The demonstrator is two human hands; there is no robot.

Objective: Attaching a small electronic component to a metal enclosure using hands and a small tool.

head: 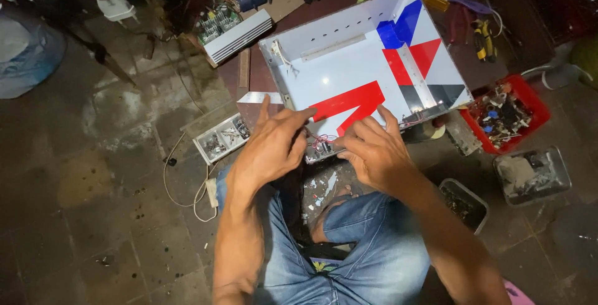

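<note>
White panel (349, 68) (red, blue, black shapes) lies tilted.

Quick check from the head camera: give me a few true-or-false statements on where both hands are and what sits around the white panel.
1. Both hands work at the near edge of the white panel. True: the left hand and right hand meet there over a small circuit board.
2. The panel bears green circles. False: it bears red, blue and black angular shapes.
3. A red tray of parts lies to the right of the panel. True.
4. The right hand holds yellow-handled pliers. False: the pliers lie untouched beyond the panel.
5. The person wears blue jeans. True.
</note>
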